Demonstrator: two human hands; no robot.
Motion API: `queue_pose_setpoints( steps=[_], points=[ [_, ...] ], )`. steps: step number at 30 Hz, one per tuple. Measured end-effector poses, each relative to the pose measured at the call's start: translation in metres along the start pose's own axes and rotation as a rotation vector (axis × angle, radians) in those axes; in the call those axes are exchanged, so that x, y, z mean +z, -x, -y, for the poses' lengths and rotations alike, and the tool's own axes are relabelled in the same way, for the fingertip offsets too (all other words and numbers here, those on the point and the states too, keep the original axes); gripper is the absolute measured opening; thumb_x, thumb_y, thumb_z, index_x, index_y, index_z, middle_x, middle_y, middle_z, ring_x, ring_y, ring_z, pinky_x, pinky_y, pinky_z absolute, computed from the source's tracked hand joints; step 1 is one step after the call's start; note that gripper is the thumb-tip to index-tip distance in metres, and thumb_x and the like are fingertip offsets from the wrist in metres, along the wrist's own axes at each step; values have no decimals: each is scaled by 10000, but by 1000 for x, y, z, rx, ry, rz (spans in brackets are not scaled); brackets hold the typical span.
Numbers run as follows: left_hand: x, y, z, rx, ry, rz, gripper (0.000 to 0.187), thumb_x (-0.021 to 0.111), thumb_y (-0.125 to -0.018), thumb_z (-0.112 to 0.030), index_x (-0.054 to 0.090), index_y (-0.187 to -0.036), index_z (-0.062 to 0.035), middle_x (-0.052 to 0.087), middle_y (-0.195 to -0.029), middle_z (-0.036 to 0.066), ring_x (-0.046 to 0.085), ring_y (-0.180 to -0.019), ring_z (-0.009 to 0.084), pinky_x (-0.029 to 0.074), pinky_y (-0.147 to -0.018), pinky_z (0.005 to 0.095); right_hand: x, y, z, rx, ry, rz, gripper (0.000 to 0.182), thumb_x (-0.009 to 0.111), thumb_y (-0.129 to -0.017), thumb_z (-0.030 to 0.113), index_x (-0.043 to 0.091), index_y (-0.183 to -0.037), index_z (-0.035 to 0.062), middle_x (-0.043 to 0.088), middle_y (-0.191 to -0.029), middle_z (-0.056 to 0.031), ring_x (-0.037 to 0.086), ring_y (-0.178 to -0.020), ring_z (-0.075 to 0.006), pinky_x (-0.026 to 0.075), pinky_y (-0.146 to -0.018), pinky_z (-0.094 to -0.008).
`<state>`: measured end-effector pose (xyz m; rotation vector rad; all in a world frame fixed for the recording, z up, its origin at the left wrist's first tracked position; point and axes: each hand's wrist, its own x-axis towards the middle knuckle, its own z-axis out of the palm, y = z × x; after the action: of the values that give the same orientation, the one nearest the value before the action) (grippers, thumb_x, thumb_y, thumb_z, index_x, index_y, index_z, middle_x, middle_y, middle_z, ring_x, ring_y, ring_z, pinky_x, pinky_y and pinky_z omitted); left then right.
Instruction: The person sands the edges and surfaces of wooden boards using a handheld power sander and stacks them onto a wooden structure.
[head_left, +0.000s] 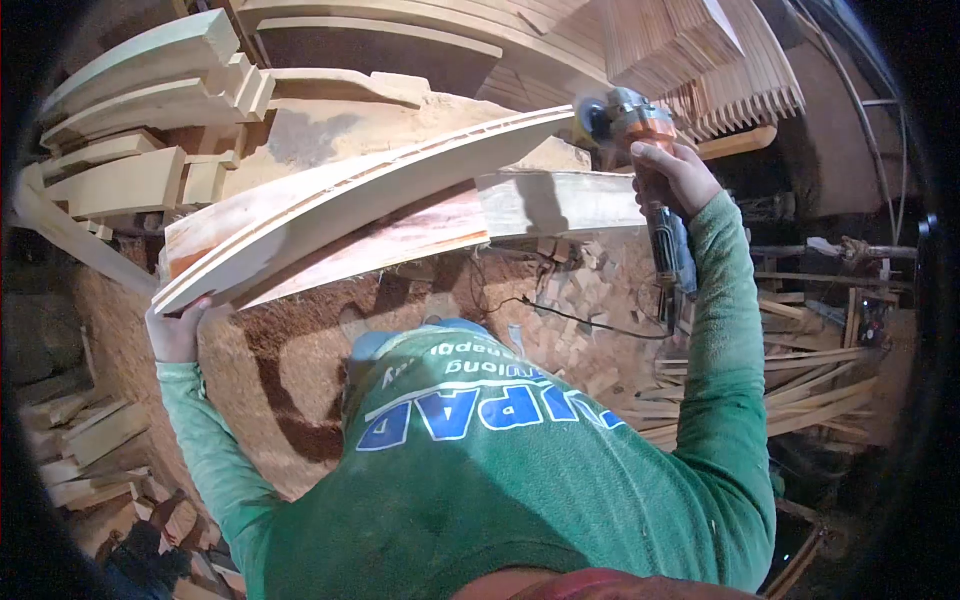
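My right hand [680,175] is wrapped round the body of an orange and dark angle grinder [642,122]. The grinder's disc [592,118] sits right at the far right end of a long curved wooden board [390,195]. At the opposite end, my left hand [178,330] grips this board, fingers at its lower edge. The board is tilted up on its edge, and a groove-like line runs along its upper side. Beneath it lie flat planks [555,205], partly hidden by the board.
Curved wooden pieces [140,75] are piled at the upper left. Ribbed wood stacks [670,45] stand at the back right. Sawdust and small offcuts [575,290] cover the floor, crossed by a black cord [590,322]. Loose strips [780,385] lie at the right.
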<state>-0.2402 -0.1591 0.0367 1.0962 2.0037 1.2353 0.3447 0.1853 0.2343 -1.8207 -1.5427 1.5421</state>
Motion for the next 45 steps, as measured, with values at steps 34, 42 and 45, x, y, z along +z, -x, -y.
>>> queue_pose_setpoints(
  steps=[34, 42, 45],
  points=[
    [201, -25, -159, 14, 538, 544, 373, 719, -881, -201, 616, -1213, -65, 590, -928, 27, 600, -794, 128, 511, -736, 300, -24, 60, -266, 82, -197, -281, 447, 680, -947, 302, 642, -1253, -21, 666, -1146, -56, 604, -1032, -144, 464, -923, -302],
    [180, 103, -283, 678, 1361, 949, 436, 763, -878, -360, 635, -1234, -143, 633, -898, 63, 578, -657, 151, 422, -581, 322, -7, 44, -181, -47, -150, -202, 416, 662, -968, 334, 657, -1182, -23, 676, -1018, -33, 615, -874, -117, 489, -785, -268],
    [177, 112, -288, 767, 1426, 878, 465, 788, -860, -422, 651, -1237, -186, 637, -866, 75, 562, -586, 153, 380, -521, 324, -2, 44, -163, -42, -152, -132, 401, 653, -974, 330, 645, -1175, -17, 681, -970, -47, 640, -829, -134, 509, -753, -274]
  ],
)
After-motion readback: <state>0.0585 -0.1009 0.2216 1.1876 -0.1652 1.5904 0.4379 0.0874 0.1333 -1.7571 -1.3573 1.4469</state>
